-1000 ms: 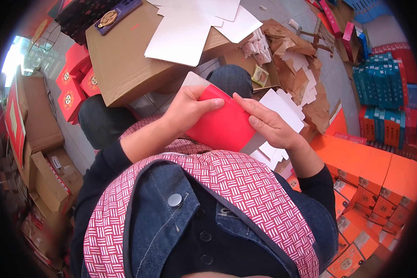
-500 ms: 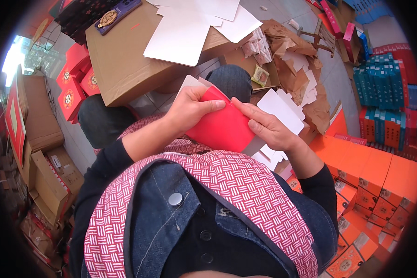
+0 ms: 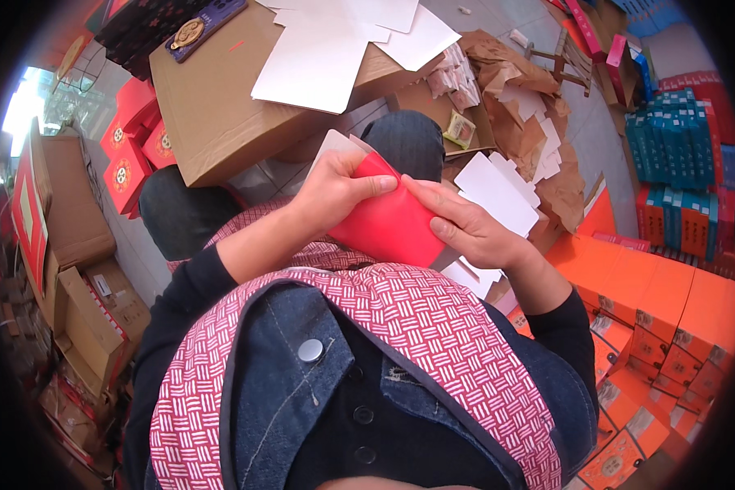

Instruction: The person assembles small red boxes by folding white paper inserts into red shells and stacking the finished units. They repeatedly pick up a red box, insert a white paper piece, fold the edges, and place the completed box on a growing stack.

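Above my lap I hold a red card piece (image 3: pixel 392 229), which looks like a folded carton with pale flaps at its far end and a grey edge near my right hand. My left hand (image 3: pixel 335 189) grips its upper left part, thumb lying across the red face. My right hand (image 3: pixel 468 222) pinches the far right edge with thumb and fingers. The two hands nearly meet at the top edge of the card. Fingers underneath the card are hidden.
A large cardboard box (image 3: pixel 220 106) stands ahead, bearing white card blanks (image 3: pixel 318 69). More white blanks (image 3: pixel 498 192) lie to the right, by crumpled brown paper (image 3: pixel 498 77). Orange boxes (image 3: pixel 629 278) stack at right, teal boxes (image 3: pixel 670 143) beyond. Red boxes (image 3: pixel 126 175) sit at left.
My right hand has shifted slightly left along the card's edge, closer to my left thumb. The red card bows a little more. My left hand has barely moved.
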`<action>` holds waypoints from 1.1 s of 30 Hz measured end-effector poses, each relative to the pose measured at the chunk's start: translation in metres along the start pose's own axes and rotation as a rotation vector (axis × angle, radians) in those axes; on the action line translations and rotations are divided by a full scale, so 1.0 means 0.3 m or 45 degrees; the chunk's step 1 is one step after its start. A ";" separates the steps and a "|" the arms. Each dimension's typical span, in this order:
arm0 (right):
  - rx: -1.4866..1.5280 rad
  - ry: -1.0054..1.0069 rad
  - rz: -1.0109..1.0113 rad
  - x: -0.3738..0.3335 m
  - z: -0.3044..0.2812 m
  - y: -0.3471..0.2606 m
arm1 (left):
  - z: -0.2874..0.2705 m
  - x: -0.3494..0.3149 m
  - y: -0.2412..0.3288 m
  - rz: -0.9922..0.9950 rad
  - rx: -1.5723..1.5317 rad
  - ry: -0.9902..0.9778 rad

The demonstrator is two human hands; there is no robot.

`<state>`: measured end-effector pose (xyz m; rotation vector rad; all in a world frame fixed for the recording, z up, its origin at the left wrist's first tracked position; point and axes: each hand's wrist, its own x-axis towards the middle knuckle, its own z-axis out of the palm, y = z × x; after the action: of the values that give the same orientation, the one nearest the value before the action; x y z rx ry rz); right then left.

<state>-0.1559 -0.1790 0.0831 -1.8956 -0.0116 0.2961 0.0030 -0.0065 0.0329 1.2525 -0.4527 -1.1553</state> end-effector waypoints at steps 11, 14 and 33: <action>0.388 1.024 -0.084 0.004 0.069 0.062 | 0.009 0.030 0.025 0.503 0.099 0.373; 0.159 0.961 -0.051 0.021 0.148 0.090 | 0.024 0.047 0.021 0.572 0.300 0.276; -0.087 1.289 -0.184 0.019 0.124 0.209 | -0.012 0.113 0.002 0.518 0.458 -0.087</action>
<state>-0.1668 -0.1651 0.0123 -1.9100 0.5201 -0.7822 0.0202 -0.0340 0.0219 1.3482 -0.9515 -0.7910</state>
